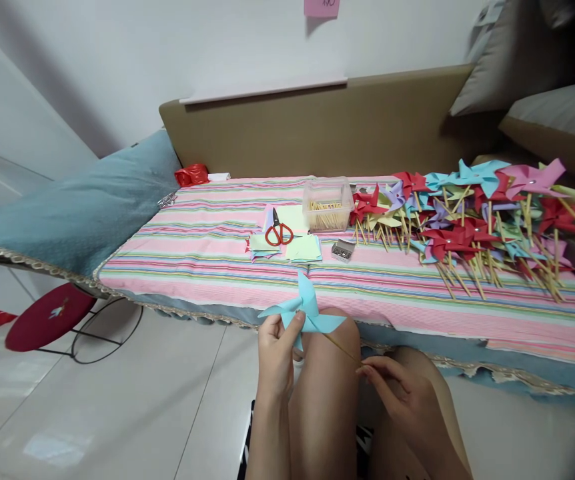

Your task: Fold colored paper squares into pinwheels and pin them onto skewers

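Observation:
A light blue paper pinwheel (308,300) is held above my knees. My left hand (278,347) grips it, with the thumb pressed at its centre and the fingers behind the blades. From the pinwheel a thin wooden stick (340,345) slants down to the right. My right hand (402,393) pinches the far end of that stick between thumb and fingers. Where the stick meets the paper is hidden behind a blade.
On the striped cloth (192,233) lie red-handled scissors (278,233), stacked paper squares (303,248) and a small open box (342,249) of metal bits. A clear plastic tub (326,203) holds sticks. Many finished pinwheels (460,237) are heaped at right. A red stool (50,317) stands left.

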Demonstrator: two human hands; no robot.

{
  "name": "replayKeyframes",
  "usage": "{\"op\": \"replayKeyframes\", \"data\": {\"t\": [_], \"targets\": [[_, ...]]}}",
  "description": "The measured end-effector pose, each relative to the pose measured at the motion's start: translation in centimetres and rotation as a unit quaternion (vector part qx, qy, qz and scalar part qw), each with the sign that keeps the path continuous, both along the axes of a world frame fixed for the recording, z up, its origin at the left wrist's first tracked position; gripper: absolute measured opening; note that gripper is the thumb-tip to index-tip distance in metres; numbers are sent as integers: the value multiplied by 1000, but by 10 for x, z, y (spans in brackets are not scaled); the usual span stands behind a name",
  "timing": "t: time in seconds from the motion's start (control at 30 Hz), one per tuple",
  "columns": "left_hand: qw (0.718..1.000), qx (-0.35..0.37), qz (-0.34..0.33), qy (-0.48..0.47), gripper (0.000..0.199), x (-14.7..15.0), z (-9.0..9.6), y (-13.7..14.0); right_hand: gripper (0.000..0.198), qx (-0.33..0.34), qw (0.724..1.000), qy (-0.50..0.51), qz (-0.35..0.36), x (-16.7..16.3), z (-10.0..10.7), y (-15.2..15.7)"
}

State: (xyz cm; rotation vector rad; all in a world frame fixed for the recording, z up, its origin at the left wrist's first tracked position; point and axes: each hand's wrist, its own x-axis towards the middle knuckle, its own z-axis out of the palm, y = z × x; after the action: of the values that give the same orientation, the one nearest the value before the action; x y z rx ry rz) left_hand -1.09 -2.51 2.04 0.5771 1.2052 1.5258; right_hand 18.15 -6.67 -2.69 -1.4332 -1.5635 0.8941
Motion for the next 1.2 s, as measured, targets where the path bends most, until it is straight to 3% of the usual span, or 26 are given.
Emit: {"op": "replayKeyframes", "data": {"t": [0.57, 0.83, 1.07, 1.2], "targets": [[997, 22, 78, 4, 31, 7, 8, 2, 20, 36, 999, 5, -3, -7, 4, 2], [982, -51, 184, 2, 31, 2, -2, 13, 22, 37, 999, -4, -15, -15, 3, 9], [984, -66, 163, 12, 32, 10, -3, 35, 15, 74, 997, 6, -38, -10, 0, 29], [995, -37, 57, 73, 33, 30, 12, 58, 14, 58, 995, 40, -70, 3, 3, 43]]}}
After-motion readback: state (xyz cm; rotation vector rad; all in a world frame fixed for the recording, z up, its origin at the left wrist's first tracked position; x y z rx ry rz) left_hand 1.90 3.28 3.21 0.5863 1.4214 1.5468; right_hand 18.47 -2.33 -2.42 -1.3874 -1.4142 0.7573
